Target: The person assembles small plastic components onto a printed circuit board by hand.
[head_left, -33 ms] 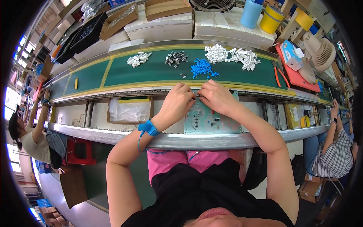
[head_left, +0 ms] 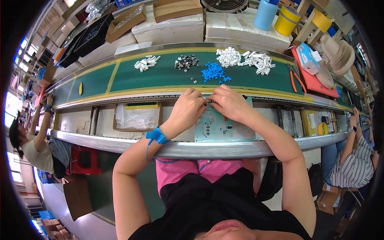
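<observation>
As the head view shows, both hands meet above a green circuit board (head_left: pixel 236 134), which lies between the near edge of the green work surface (head_left: pixel 136 82) and the silver rail (head_left: pixel 104 140) before the person. The left hand (head_left: pixel 186 105) and the right hand (head_left: pixel 228 102) have their fingers bent, and the fingertips come close together at the far edge of the board, toward its left corner. Something small and dark (head_left: pixel 209 101) shows between them; I cannot tell whether either hand grips it or only touches it, because the fingers hide much. The step in hand seems to be a fine setting or adjusting of one part there. The next move, I judge, calls for steady fingertips and light pressure, without disturbing the components nearer to the middle of the board. Toward the far edge of the surface lie black parts (head_left: pixel 186 61) and white parts (head_left: pixel 229 57); blue parts (head_left: pixel 213 72) lie closer to its near edge, just beyond the right hand.
</observation>
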### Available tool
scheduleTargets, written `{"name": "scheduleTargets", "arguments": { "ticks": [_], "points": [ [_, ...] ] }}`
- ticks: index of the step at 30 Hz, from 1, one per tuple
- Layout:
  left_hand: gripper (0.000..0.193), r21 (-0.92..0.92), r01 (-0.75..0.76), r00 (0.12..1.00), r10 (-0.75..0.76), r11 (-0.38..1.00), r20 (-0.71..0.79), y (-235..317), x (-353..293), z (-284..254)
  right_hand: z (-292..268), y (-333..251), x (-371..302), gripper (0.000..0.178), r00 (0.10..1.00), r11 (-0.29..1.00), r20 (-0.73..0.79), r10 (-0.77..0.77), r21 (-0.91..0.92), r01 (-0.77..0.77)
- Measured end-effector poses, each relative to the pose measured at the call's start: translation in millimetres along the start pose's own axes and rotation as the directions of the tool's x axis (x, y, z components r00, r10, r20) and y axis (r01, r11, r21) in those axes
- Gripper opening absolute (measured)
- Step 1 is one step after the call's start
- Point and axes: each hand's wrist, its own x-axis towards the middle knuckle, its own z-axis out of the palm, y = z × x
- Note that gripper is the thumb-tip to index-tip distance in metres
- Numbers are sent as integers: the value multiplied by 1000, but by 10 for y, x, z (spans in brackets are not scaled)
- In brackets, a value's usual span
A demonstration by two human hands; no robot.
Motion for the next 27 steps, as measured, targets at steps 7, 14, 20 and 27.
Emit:
{"name": "scheduleTargets", "arguments": {
  "ticks": [7,14,20,27],
  "points": [
    [9,59,-24,1000,23,998,18,43,44,-10,-270,275,-29,23,981,993,-154,115,56,-107],
    [6,266,-128,987,97,955,126,107,108,50,-289,581,-78,16,952,968,-187,241,-25,-250],
    [8,107,-92,995,89,990,34,139,128,104,-171,639,-105,15,952,969,-200,234,-32,-245],
    [9,-141,92,991,-104,986,-81,-71,396,12,-44,654,-30,13,946,967,-303,113,-186,-174]
  ]
}}
